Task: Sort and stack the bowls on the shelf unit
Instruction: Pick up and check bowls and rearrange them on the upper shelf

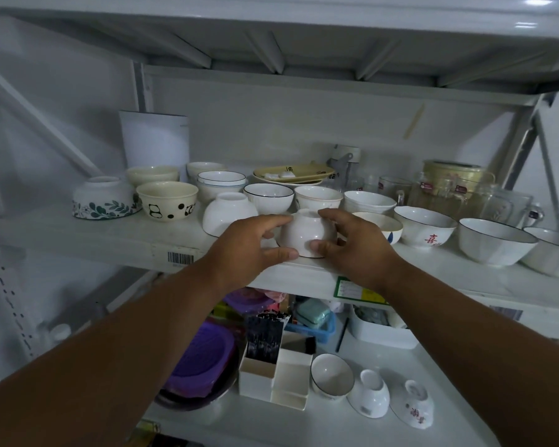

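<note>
Small white bowl (306, 233), upside down, foot ring up, sits near the front edge of the middle shelf (117, 235), roughly mid-length. Both hands on it. Left hand (249, 250): fingers curled round the bowl's left wall, thumb low at the rim. Right hand (352, 241): fingers curved over the top right side, thumb pressed on the front wall near the rim. Whether the rim is on the shelf or just off it: cannot tell.

Just left and behind, a second inverted white bowl (228, 214), larger. Behind, upright black-rimmed bowl (268, 196); further left, panda bowl (167, 201) and leaf-pattern bowl (105, 198) toward the left end. Right, bowl with red characters (425, 225) and more white bowls toward the right end.

Judgement: sorting step, this bowl being picked or set for grouping with a matching one. Next move calls for a same-size partner, likely turning the bowl upright, and nesting gently; ceramic chips.

Hidden: the bowl's inside, and a blue-marked bowl (388, 228) behind the right hand. Rightmost bowl cut off by the frame. Lower shelf (400, 424) holds three more small bowls; markings unreadable.
</note>
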